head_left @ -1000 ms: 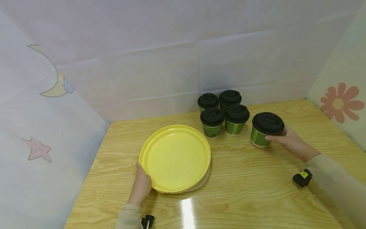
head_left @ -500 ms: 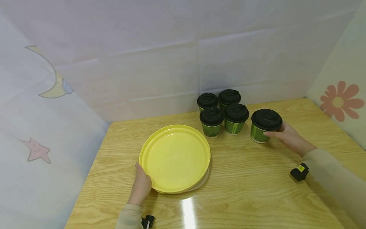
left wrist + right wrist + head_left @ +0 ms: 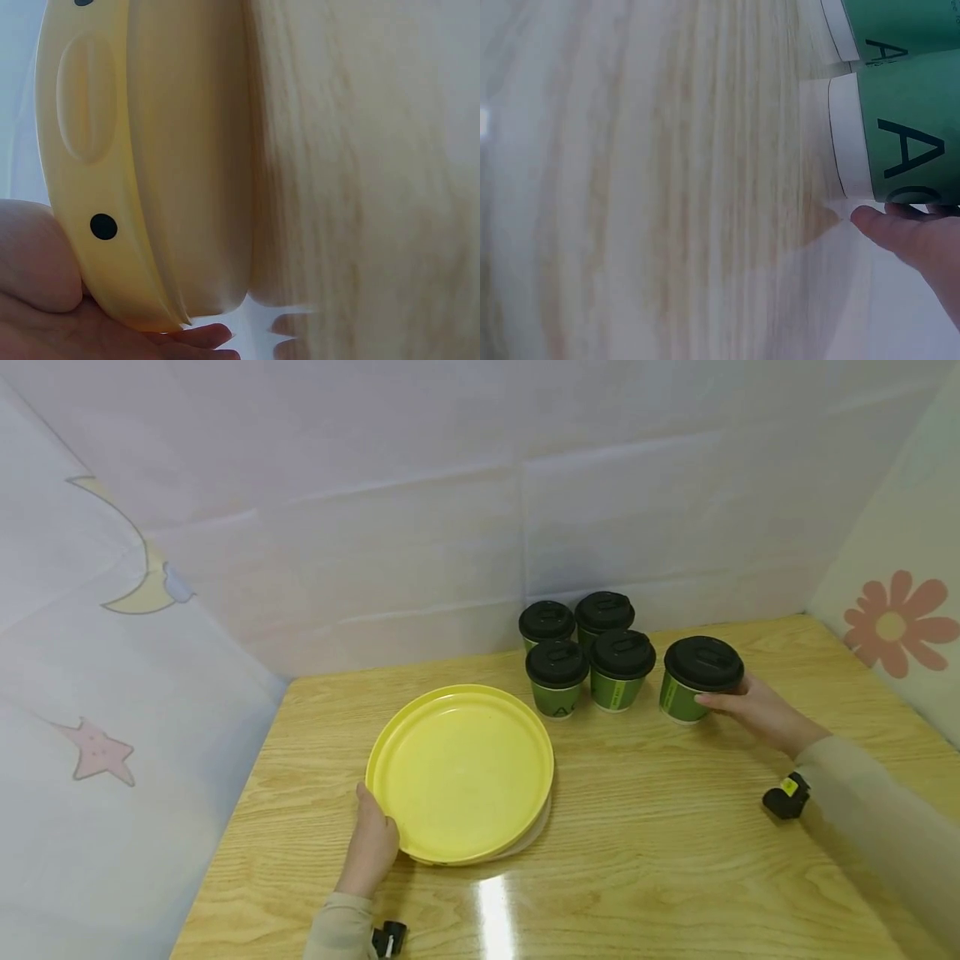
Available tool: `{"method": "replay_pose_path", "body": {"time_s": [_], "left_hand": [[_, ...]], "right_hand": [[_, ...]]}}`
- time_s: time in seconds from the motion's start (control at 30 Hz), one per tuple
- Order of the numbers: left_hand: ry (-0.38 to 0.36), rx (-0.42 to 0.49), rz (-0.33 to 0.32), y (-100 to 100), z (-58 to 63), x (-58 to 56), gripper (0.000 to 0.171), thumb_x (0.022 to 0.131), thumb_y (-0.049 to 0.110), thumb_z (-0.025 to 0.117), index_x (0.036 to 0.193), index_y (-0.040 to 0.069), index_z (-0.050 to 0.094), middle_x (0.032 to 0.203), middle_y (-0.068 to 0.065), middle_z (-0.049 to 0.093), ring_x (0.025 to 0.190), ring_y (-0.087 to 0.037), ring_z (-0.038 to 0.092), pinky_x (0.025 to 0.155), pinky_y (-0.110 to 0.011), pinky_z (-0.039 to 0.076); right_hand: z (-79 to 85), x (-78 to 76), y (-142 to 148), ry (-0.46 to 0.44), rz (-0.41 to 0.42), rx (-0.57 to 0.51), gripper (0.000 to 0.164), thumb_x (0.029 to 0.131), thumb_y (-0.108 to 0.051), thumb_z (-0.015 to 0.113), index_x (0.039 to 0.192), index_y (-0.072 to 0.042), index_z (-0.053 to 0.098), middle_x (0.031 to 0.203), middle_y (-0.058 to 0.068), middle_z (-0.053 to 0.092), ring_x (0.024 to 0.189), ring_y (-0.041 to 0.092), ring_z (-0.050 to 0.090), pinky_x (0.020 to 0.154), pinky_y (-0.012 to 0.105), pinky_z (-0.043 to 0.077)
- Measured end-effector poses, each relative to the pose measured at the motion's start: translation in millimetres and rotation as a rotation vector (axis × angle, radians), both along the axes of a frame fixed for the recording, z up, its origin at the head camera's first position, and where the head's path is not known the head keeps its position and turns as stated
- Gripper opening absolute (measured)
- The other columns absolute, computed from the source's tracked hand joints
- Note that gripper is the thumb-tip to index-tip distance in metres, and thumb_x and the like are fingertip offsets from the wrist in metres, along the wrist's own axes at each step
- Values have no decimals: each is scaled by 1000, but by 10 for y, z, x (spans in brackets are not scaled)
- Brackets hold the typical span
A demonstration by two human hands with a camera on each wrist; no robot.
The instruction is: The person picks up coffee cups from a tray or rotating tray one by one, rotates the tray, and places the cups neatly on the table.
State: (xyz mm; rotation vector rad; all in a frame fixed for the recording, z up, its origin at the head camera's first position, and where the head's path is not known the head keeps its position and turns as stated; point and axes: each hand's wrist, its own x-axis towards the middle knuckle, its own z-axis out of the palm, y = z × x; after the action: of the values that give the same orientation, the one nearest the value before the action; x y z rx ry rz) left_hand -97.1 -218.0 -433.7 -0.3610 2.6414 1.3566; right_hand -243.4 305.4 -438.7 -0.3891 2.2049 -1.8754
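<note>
In the head view, my left hand [image 3: 371, 843] holds the lower-left rim of a round yellow tray [image 3: 461, 772]. The left wrist view gives its side wall [image 3: 112, 180], marked with dark dots and an oval recess, with the fingers [image 3: 199, 336] at its lower edge. A paler round base [image 3: 528, 837] shows beneath the tray. Over to the right, my right hand [image 3: 765, 714] grips a green paper coffee cup [image 3: 681, 700] with a black lid, upright, thumb on the near side. The right wrist view shows this cup's white bottom band [image 3: 850, 139] close to the tabletop.
Several more green lidded coffee cups [image 3: 618, 689] stand grouped left of the held cup, near the back wall [image 3: 405, 568]. Everything rests on a wood-grain table [image 3: 637, 860]. Printed cloth walls [image 3: 930, 485] enclose the sides.
My right hand has moved the coffee cup a little farther back, toward the wall. My left hand and the yellow tray have stayed in place.
</note>
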Motion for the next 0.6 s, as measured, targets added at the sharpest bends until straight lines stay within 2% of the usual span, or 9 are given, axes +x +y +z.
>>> {"method": "replay_pose_path", "body": {"time_s": [0.17,0.27,0.3,0.37,0.43,0.5,0.6], "left_hand": [[-3,2,1,-6,-2,-5,67,95,-6,23,143,-14,-23,151,-38,-13,139,-51,0,111,-62,9],[0,17,0,-4,-4,-3,67,95,-7,23,143,-13,-23,151,-38,-14,140,-51,-1,111,-62,7],[0,21,-1,-2,-2,-2,67,95,-7,23,143,-13,-23,151,-38,-14,140,-51,-2,111,-61,7],[2,33,-3,2,-3,-1,67,95,-7,22,143,-13,-24,151,-37,-14,140,-50,-3,112,-61,6],[3,35,-4,3,-5,-4,66,95,-7,22,143,-13,-24,151,-37,-14,140,-50,-4,112,-61,5],[-5,33,-2,-3,-3,-5,66,96,-6,21,143,-12,-24,152,-36,-15,141,-48,-5,112,-60,4],[-13,41,3,-18,-14,0,66,96,-6,20,143,-10,-25,153,-34,-16,141,-47,-6,113,-59,3]], "right_hand": [[12,-48,46,-3,-25,61,72,100,-8,52,157,-18,9,137,-9,35,113,-10,42,87,13,44],[26,4,43,-8,-67,78,72,101,-11,52,157,-22,8,148,1,28,130,4,35,89,13,40],[29,33,36,-6,-87,77,72,102,-12,51,157,-24,7,154,3,22,138,10,29,94,15,39],[38,106,1,2,-140,74,73,102,-14,51,157,-26,5,160,3,10,146,24,14,106,22,34],[39,173,-64,14,-197,58,74,102,-14,52,157,-27,4,162,4,2,146,36,4,114,32,26],[42,232,-162,33,-249,85,75,102,-18,52,157,-23,1,162,7,1,145,42,6,116,43,22],[40,274,-358,15,-313,109,81,101,-23,53,156,-14,-7,160,20,-2,141,49,10,112,51,24]]}}
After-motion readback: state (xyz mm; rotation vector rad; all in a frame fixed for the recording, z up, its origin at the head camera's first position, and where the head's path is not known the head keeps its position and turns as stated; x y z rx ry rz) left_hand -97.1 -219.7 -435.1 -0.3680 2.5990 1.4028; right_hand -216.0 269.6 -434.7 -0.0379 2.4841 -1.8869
